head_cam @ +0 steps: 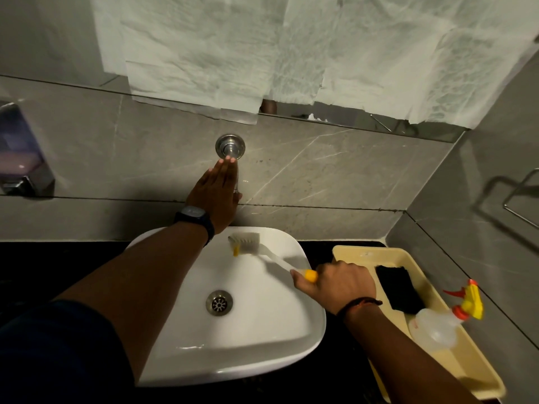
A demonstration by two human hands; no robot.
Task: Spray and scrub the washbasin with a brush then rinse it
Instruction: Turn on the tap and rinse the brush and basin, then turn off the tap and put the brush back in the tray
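A white washbasin (262,339) with a steel drain (219,302) sits on a dark counter. My right hand (338,285) grips the yellow end of a white scrub brush (248,242), whose bristle head rests against the basin's far inner wall. My left hand (217,193) lies flat with fingers together over the steel wall tap (230,147), covering its spout. A clear spray bottle (437,325) with a yellow and red trigger lies in the tray to the right.
A cream plastic tray (364,253) on the counter at right also holds a black sponge (398,290). A soap dispenser (20,158) hangs on the left wall. White paper (262,53) covers the mirror above. A metal holder (519,196) is on the right wall.
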